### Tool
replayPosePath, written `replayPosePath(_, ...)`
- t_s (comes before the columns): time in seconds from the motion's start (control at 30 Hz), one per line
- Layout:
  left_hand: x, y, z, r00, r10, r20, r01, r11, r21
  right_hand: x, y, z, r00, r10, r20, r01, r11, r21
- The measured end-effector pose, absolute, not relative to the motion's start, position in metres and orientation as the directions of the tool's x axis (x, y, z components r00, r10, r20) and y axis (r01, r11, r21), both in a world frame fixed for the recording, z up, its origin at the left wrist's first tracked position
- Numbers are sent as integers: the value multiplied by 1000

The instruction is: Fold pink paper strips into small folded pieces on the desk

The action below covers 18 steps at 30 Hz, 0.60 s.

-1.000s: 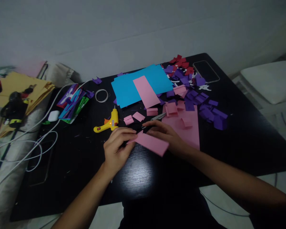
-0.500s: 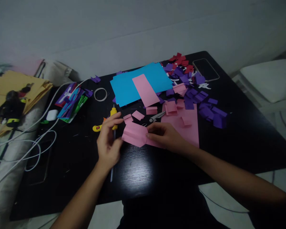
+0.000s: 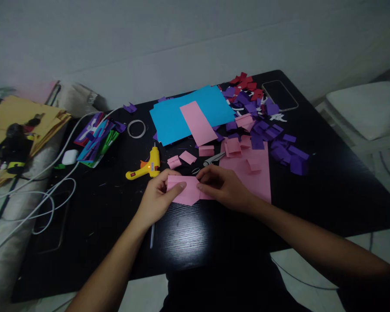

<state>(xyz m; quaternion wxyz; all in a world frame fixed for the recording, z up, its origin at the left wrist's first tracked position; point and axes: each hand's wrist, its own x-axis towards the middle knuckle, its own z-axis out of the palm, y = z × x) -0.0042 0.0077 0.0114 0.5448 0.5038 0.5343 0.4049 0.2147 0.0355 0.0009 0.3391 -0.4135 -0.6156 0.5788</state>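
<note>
Between my hands, a small piece of pink paper with a pointed lower edge is held above the table. My left hand is closed on its left part, thumb across the front and fingers behind. At its right edge, my right hand pinches it between thumb and fingers. Behind my right hand lies a larger pink sheet with small folded pink pieces on it. Scissors rest just beyond my hands, partly hidden. A yellow glue gun lies on its side beyond my left hand.
Blue sheets carry a pink strip at the back. Purple pieces and red pieces are scattered rightward, near a phone. A tape roll, a white cable and coloured paper bundles occupy the left side.
My left hand has moved right and closed on the pink paper, leaving the glue gun uncovered. The paper now faces me more flatly. My right hand has stayed at its right edge.
</note>
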Motion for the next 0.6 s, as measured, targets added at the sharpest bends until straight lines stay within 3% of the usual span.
replayPosePath(0.47, -16, 12, 8, 141, 989, -42, 173, 17, 985, 217, 37, 6, -500, 861, -91, 8, -101, -995)
replayPosePath(0.6, -15, 13, 10, 190, 982, 6, 194, -44, 980, 216, 40, 5, -551, 816, -174, 33, -187, -982)
